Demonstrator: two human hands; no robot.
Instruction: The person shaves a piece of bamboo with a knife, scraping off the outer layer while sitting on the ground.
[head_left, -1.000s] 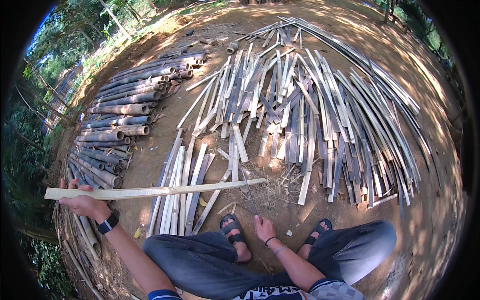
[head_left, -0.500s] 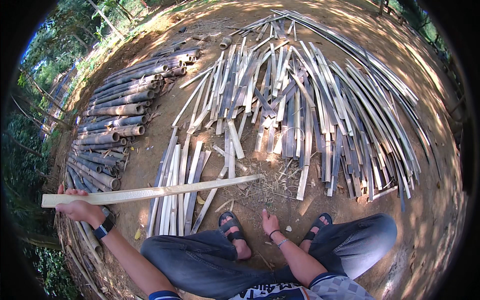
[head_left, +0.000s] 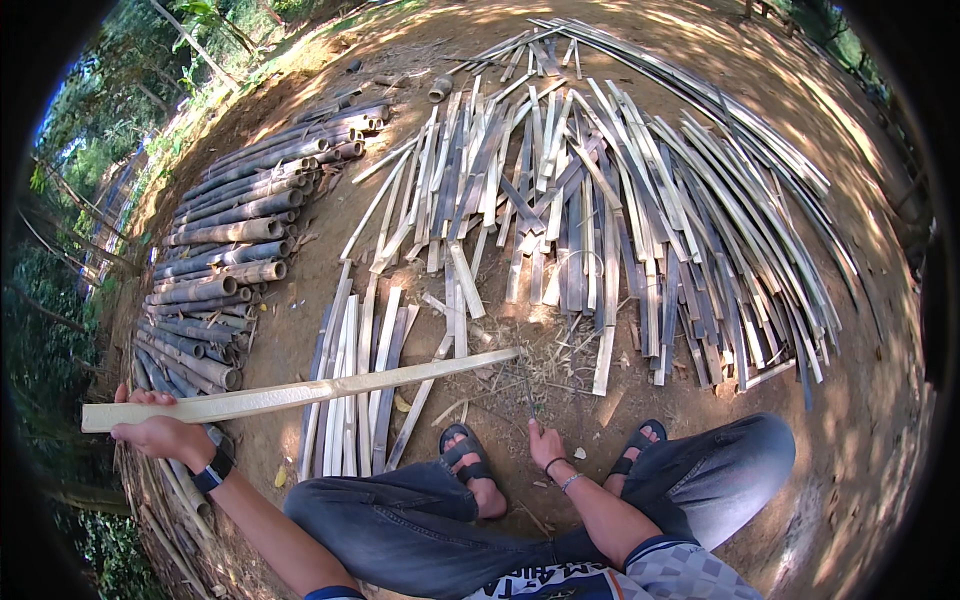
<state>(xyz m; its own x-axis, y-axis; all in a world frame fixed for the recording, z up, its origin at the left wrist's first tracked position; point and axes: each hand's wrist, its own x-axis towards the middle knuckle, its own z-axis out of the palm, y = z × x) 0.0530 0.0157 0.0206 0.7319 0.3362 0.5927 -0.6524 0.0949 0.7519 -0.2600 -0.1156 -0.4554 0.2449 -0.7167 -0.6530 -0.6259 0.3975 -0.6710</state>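
Observation:
My left hand (head_left: 160, 428) is closed round the wide near end of a long pale split bamboo strip (head_left: 290, 394). The strip reaches across to the right, rising slightly, over the ground in front of my feet. Low between my sandalled feet, my right hand (head_left: 545, 441) is closed on a thin dark tool (head_left: 532, 404). That tool points away from me toward the strip's far end. It looks like a narrow blade seen edge-on, though its exact kind is unclear. Beneath the bamboo strip lies a small bunch of split strips (head_left: 350, 335).
A large spread of pale and dark split strips (head_left: 560, 200) covers the ground ahead and to the right. Stacked bamboo poles (head_left: 225, 232) lie at the left. Shavings (head_left: 560, 352) litter the dirt before my feet. Trees (head_left: 60, 230) stand beyond the poles.
My left hand and its end of the bamboo strip sit slightly lower. The thin dark tool in my right hand shows more plainly. The view has shifted a little; both holds are the same.

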